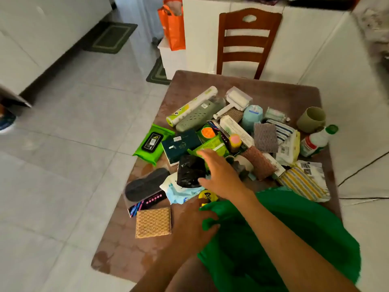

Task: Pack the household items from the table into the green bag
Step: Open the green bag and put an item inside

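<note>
- At lower centre of the frame, left hand (194, 223) grips the crumpled green fabric bag (294, 239) on the brown bench (189, 87).
- Right hand (219, 173), fingers spread apart, reaches over the black crinkled plastic bundle (190, 171).

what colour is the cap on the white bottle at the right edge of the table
Green. The cap tops the white bottle; head view.

Both hands (219, 175) and forearms bare; no sleeves or jewellery show
</note>
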Available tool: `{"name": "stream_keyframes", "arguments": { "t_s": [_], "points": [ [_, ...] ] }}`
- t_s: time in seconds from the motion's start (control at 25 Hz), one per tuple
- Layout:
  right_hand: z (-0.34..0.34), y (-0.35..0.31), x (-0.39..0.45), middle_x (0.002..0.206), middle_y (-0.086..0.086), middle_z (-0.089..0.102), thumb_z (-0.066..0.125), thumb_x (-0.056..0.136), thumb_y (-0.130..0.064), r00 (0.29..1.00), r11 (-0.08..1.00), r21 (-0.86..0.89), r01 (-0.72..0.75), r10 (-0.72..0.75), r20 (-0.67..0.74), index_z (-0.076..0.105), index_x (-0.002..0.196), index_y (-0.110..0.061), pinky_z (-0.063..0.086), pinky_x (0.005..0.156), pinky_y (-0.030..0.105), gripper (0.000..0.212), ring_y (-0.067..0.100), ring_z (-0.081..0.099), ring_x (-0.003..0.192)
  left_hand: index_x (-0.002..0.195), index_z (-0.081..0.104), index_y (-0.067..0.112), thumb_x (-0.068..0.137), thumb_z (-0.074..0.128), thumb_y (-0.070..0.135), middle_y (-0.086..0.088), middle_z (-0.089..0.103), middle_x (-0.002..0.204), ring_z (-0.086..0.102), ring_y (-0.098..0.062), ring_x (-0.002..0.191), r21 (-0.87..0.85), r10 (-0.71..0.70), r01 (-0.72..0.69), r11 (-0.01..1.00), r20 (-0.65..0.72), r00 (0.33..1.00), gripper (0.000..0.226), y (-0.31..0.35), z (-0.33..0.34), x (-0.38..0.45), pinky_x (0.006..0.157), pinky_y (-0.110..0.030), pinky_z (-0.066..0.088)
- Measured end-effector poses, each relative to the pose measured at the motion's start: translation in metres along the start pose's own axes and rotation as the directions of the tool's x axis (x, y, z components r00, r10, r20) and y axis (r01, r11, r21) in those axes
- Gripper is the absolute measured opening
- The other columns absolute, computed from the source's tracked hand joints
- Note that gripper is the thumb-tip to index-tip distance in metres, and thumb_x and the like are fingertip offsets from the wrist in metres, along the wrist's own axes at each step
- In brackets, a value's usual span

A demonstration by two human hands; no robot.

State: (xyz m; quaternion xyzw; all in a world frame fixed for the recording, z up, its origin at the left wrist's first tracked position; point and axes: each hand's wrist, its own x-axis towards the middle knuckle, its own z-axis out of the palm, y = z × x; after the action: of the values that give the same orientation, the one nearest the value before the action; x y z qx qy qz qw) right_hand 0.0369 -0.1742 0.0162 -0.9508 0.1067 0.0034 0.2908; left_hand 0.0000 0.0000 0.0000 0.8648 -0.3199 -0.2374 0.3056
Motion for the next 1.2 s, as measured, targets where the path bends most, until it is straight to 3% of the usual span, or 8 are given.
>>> {"name": "stream_keyframes", "arguments": {
  "t_s": [0.12,0.32,0.52,0.68,0.8,0.96,1.12,1.2],
  "points": [
    [0.044,-0.002,0.048,0.153,0.008,0.023,0.075,0.069,-0.033,0.952,0.98,-0.2,-0.009,0.07,0.299,0.011,0.149,-0.032,0.037,0.102,0.054,0.102,0.039,0.032,0.132,0.107,0.067,0.039,0.082,0.055,0.043,0.005,0.042,0.146,0.036,-0.018,0.134,0.019,0.088,-0.093,0.996,0.178,0.98,0.028,-0.018,0.021,0.013,0.11,-0.039,0.034],
    [0.048,-0.008,0.045,0.128,0.002,0.044,0.079,0.061,-0.044,0.982,0.981,0.102,-0.164,0.153,0.11,0.034,0.132,-0.033,0.045,0.092,0.038,0.085,0.025,0.046,0.118,0.116,0.063,0.036,0.087,0.053,0.036,0.002,0.028,0.154,0.029,-0.02,0.139,0.04,0.103,-0.112,0.993,0.196,0.975,0.03,-0.018,0.021,0.018,0.111,-0.029,0.024],
    [-0.017,0.007,-0.074,0.125,-0.016,0.052,0.084,0.07,-0.031,0.903,0.666,0.683,-0.301,0.43,-0.022,0.044,0.124,-0.038,0.05,0.085,0.016,0.067,-0.004,0.053,0.112,0.107,0.067,0.038,0.08,0.058,0.039,0.002,0.058,0.129,0.057,-0.025,0.116,0.263,0.157,-0.182,0.947,0.112,0.981,0.029,-0.006,0.012,0.027,0.095,-0.033,0.045],
    [0.001,0.054,-0.187,0.116,-0.018,0.053,0.084,0.063,-0.045,0.741,0.437,0.73,-0.525,0.657,0.14,0.047,0.116,-0.043,0.055,0.082,0.03,0.065,0.006,0.057,0.107,0.107,0.065,0.029,0.072,0.051,0.018,-0.004,0.065,0.11,0.06,-0.03,0.105,0.118,-0.147,0.12,0.986,0.258,0.955,0.039,-0.013,0.036,0.04,0.083,-0.036,0.049],
    [0.045,0.081,-0.212,0.118,-0.01,0.05,0.085,0.059,-0.045,0.681,0.517,0.578,-0.631,0.726,0.094,0.044,0.11,-0.041,0.052,0.089,0.042,0.066,0.016,0.053,0.109,0.105,0.069,0.006,0.072,0.051,0.003,-0.019,0.069,0.099,0.063,-0.039,0.092,0.045,-0.199,0.195,0.98,0.099,0.975,0.037,0.002,0.049,0.047,0.075,-0.039,0.049],
    [0.078,0.076,-0.186,0.13,0.0,0.044,0.081,0.065,-0.044,0.802,0.787,0.345,-0.511,0.581,-0.138,0.045,0.106,-0.026,0.047,0.092,0.039,0.058,0.023,0.046,0.118,0.117,0.067,0.014,0.081,0.059,0.004,-0.012,0.071,0.111,0.065,-0.033,0.098,-0.012,-0.155,0.155,0.988,-0.11,0.982,0.038,0.016,0.046,0.037,0.086,-0.038,0.051],
    [0.073,0.081,-0.178,0.149,0.004,0.032,0.067,0.068,-0.064,0.846,0.845,0.047,-0.533,0.533,0.011,0.042,0.097,-0.029,0.047,0.091,0.038,0.052,0.027,0.036,0.131,0.114,0.069,0.018,0.082,0.062,0.005,-0.006,0.072,0.107,0.067,-0.025,0.095,-0.064,-0.114,0.105,0.992,-0.16,0.981,0.035,0.017,0.042,0.031,0.085,-0.031,0.049],
    [0.048,0.078,-0.178,0.145,0.002,0.04,0.061,0.07,-0.069,0.884,0.891,0.023,-0.453,0.452,-0.118,0.053,0.102,-0.028,0.043,0.097,0.039,0.052,0.025,0.038,0.13,0.114,0.068,0.021,0.082,0.064,0.011,-0.005,0.071,0.11,0.065,-0.026,0.098,0.029,-0.057,0.064,0.998,-0.199,0.978,0.034,0.009,0.04,0.032,0.087,-0.034,0.048]
  ]
}}
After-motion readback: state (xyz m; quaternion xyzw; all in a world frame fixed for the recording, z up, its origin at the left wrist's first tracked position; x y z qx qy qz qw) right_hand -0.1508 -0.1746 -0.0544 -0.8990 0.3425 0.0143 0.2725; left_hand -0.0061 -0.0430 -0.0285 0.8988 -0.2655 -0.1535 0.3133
